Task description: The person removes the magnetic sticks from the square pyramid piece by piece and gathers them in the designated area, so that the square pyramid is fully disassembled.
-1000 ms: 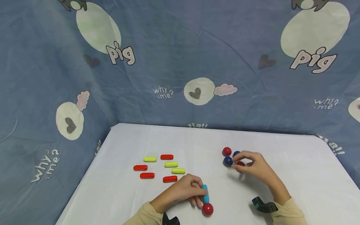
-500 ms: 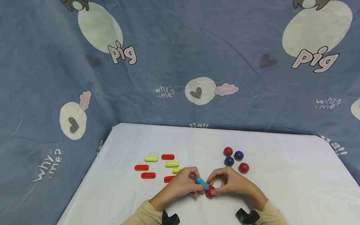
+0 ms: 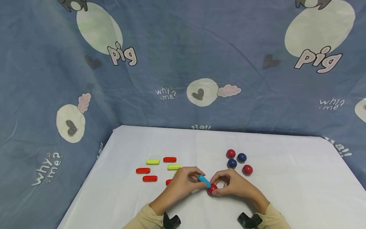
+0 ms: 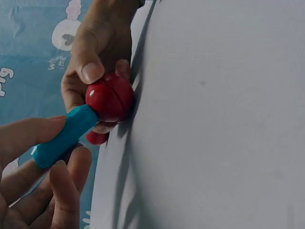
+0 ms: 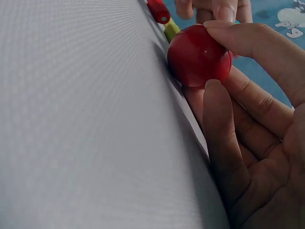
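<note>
My left hand (image 3: 180, 183) pinches a light-blue faceted rod (image 3: 203, 180) between thumb and fingers. At the rod's far end sits a shiny red ball (image 3: 212, 190). In the left wrist view the rod's end (image 4: 88, 114) meets the ball (image 4: 109, 98). My right hand (image 3: 235, 184) grips that ball, thumb and index finger on opposite sides of it. The right wrist view shows the ball (image 5: 198, 57) close over the white table, hiding most of the rod behind it. Both hands are near the table's front middle, almost fingertip to fingertip.
Several red rods (image 3: 150, 178) and yellow-green rods (image 3: 152, 162) lie left on the white table (image 3: 286, 178), some partly behind my left hand. Beyond my right hand rest two blue balls (image 3: 232, 163) and two red balls (image 3: 247, 170). A blue printed cloth (image 3: 171, 63) hangs behind.
My right hand has left the group of balls, come left and taken hold of the red ball at the rod's end. My left hand has moved slightly away from me, tilting the rod.
</note>
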Action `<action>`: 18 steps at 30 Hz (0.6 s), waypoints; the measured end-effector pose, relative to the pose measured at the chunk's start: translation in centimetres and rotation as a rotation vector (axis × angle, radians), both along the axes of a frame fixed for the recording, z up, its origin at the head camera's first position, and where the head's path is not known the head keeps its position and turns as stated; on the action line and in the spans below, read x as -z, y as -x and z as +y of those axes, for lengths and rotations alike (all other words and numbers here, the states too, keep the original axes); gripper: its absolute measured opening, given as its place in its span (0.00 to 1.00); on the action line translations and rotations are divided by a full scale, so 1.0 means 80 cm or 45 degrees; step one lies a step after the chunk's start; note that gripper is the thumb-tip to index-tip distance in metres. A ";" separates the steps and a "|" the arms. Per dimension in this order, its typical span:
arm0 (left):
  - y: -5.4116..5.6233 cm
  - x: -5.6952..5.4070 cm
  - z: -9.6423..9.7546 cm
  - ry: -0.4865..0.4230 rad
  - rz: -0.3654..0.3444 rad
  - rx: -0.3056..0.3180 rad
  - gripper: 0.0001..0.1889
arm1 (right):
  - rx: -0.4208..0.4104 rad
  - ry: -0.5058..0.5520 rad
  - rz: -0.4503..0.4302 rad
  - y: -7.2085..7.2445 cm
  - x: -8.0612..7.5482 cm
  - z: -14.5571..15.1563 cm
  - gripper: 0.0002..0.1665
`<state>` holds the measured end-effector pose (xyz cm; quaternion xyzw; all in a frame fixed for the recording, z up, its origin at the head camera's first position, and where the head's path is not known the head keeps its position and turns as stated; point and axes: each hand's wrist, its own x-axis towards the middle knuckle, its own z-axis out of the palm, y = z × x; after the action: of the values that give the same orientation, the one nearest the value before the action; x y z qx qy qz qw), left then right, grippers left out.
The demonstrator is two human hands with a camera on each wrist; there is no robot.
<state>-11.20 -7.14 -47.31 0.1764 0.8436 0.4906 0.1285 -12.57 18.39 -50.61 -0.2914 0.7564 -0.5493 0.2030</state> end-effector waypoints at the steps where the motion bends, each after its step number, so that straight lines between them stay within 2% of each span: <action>1: 0.001 -0.001 -0.001 0.024 0.024 0.009 0.14 | 0.004 -0.005 0.000 0.000 0.000 0.000 0.12; 4: 0.004 -0.007 -0.005 0.053 0.070 0.031 0.12 | 0.010 -0.016 0.006 0.001 0.000 -0.001 0.12; 6: 0.008 -0.014 -0.012 0.036 0.107 -0.002 0.08 | 0.015 -0.026 0.006 0.001 0.000 -0.001 0.12; 11: 0.028 -0.023 -0.032 -0.007 0.247 -0.227 0.07 | 0.035 -0.055 0.002 0.001 -0.001 -0.001 0.12; 14: 0.040 -0.019 -0.036 0.055 0.265 -0.298 0.08 | 0.041 -0.059 -0.001 0.001 -0.001 -0.001 0.12; 18: 0.050 -0.010 -0.033 0.196 0.231 -0.273 0.07 | 0.045 -0.048 -0.006 0.000 0.002 -0.001 0.12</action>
<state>-15.24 -9.79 -46.51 0.1185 0.9009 0.4175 0.0116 -12.55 18.27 -50.74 -0.2730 0.7712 -0.5390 0.2005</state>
